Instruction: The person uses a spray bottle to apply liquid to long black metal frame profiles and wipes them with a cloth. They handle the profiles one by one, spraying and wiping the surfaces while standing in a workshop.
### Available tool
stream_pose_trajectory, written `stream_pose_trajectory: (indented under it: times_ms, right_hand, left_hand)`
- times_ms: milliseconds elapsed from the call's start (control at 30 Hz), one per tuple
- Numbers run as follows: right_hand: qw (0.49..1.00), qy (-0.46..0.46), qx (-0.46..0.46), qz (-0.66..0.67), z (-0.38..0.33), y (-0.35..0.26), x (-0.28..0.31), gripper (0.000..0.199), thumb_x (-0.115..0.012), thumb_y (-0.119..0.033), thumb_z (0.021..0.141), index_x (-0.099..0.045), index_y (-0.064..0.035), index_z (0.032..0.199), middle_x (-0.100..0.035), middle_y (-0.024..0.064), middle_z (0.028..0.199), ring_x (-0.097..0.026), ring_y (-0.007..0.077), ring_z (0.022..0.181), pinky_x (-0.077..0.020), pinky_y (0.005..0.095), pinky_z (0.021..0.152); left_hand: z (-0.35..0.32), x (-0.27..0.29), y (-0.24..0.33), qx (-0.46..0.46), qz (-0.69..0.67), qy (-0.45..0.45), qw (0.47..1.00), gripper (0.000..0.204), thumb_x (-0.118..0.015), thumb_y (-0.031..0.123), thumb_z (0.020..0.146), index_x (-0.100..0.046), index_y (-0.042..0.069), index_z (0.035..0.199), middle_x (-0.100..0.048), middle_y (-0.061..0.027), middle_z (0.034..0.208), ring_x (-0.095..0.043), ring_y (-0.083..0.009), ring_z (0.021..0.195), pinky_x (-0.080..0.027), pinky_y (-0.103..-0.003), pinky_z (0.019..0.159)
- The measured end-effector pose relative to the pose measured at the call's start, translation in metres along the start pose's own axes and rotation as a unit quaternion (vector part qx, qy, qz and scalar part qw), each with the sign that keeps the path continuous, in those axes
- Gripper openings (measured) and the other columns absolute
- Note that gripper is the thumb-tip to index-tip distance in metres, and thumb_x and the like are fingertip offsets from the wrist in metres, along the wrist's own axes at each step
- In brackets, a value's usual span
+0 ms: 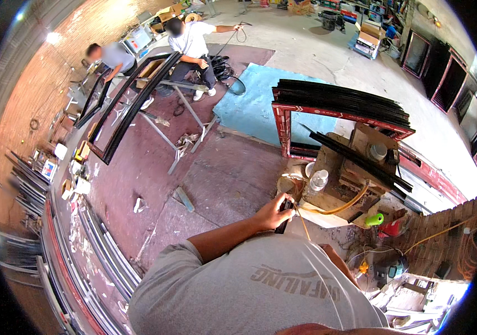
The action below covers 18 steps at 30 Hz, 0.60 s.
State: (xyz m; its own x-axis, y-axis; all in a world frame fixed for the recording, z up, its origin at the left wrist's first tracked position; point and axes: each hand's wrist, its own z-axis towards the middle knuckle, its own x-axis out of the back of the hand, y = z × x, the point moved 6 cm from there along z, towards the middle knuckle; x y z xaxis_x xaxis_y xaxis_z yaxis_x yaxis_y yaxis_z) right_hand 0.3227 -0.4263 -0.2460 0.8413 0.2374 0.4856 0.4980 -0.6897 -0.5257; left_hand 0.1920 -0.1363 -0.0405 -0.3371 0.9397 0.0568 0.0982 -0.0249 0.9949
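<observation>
My left hand [276, 212] is closed around a dark, narrow piece [286, 215] in front of my chest, by the near left corner of a cluttered wooden workbench [333, 151]. What kind of thing it is cannot be made out. A thin orange cord [304, 220] hangs just right of these fingers. Of my right arm only part of the forearm [336, 260] shows; its hand is hidden past my shirt. A clear plastic bottle [318, 181] stands on the bench near my left hand. Long black strips [361, 161] lie slantwise across the bench, and a yellow hose [355, 201] curves along its near side.
Black frame profiles [339, 103] are stacked on a red-edged frame beyond the bench. A blue mat [255, 103] covers floor there. Two people work at the far left around a dark window frame [138, 106] on metal trestles. Long metal profiles [102, 240] lie at left.
</observation>
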Motion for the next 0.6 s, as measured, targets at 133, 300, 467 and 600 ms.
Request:
stream_pose_trajectory:
  times_ms: [133, 300, 467, 600]
  right_hand:
    - [0.998, 0.06, 0.032, 0.009, 0.051, 0.034, -0.047, 0.021, -0.07, -0.025, 0.086, -0.076, -0.0049, 0.087, -0.074, 0.0138, 0.083, -0.07, 0.0182, 0.078, -0.0534, 0.0405, 0.067]
    - [0.947, 0.28, 0.061, 0.148, 0.087, 0.063, -0.032, 0.023, -0.068, -0.027, 0.088, -0.074, -0.0049, 0.089, -0.072, 0.0142, 0.078, -0.069, 0.0186, 0.075, -0.0525, 0.04, 0.065]
    - [0.736, 0.374, -0.029, 0.564, 0.015, -0.022, 0.105, 0.025, -0.06, -0.028, 0.098, -0.061, -0.0036, 0.091, -0.058, 0.0084, 0.063, -0.059, 0.0176, 0.056, -0.0455, 0.0364, 0.049]
    - [0.685, 0.421, -0.034, 0.594, 0.049, 0.036, 0.11, 0.015, -0.051, -0.021, 0.104, -0.058, -0.0075, 0.102, -0.057, 0.0036, 0.068, -0.052, 0.0133, 0.05, -0.0403, 0.0298, 0.043]
  left_hand:
    - [0.004, -0.005, 0.006, 0.022, -0.011, 0.008, 1.0, 0.03, -0.064, 0.013, 0.098, -0.047, 0.004, 0.122, -0.063, -0.0058, 0.084, -0.062, -0.014, 0.076, -0.051, -0.034, 0.069]
    - [0.01, -0.005, -0.003, 0.033, -0.007, -0.012, 0.999, 0.032, -0.059, 0.01, 0.1, -0.046, 0.003, 0.127, -0.066, -0.006, 0.09, -0.063, -0.0134, 0.082, -0.053, -0.031, 0.074]
    - [-0.022, 0.013, 0.013, 0.062, -0.034, 0.069, 0.995, 0.031, -0.062, 0.009, 0.097, -0.05, 0.005, 0.125, -0.063, -0.0046, 0.083, -0.062, -0.0119, 0.077, -0.051, -0.029, 0.071]
    - [0.001, -0.007, 0.014, 0.076, -0.033, 0.022, 0.996, 0.033, -0.063, 0.009, 0.097, -0.048, 0.005, 0.127, -0.063, -0.0044, 0.084, -0.06, -0.0108, 0.077, -0.049, -0.027, 0.071]
